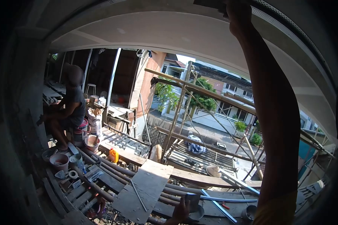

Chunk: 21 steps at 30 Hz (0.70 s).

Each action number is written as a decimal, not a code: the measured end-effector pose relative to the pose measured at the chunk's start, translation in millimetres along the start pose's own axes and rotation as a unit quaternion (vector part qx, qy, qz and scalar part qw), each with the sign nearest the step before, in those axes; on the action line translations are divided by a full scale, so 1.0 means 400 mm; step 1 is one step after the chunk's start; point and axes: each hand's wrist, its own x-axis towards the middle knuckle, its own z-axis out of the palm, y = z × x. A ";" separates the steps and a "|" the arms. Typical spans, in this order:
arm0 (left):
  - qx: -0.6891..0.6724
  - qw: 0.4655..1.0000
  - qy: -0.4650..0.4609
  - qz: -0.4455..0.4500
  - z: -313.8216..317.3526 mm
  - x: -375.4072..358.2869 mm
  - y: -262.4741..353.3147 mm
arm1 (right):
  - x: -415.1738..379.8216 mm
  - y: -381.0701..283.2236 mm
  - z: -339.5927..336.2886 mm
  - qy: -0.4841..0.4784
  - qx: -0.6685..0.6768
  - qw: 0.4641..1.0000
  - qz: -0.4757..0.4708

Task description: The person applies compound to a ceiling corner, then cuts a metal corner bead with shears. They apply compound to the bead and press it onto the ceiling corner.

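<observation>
My right hand (238, 11) is raised to the ceiling at the top of the view, closed around a dark, flat-bladed putty knife (208, 3) whose blade lies right at the ceiling surface. Low in the view, my left hand (181, 211) is closed on a second flat, square-bladed putty knife (192, 201), blade pointing up. Just behind that blade shows a grey round bowl (197, 213). Overhead, a perforated metal edge strip (274, 15) runs along the curved ceiling board (169, 28) near my right forearm.
A person (75, 101) sits at the left by buckets (91, 142). Planks, pipes and a board (146, 187) form the uneven platform, with gaps between. An orange jug (113, 155), metal channels (218, 206) and a hat (213, 171) lie about. Bamboo scaffolding (180, 108) stands beyond.
</observation>
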 end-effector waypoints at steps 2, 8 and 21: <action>0.005 1.000 0.001 -0.008 -0.019 0.002 -0.003 | 0.028 0.010 0.035 0.020 0.000 1.000 -0.024; 0.014 1.000 0.010 -0.014 -0.067 0.010 -0.015 | 0.035 0.000 0.117 0.020 -0.025 0.999 0.001; 0.009 1.000 0.022 0.000 -0.116 0.022 -0.031 | 0.209 0.075 0.109 0.024 -0.328 0.944 -0.028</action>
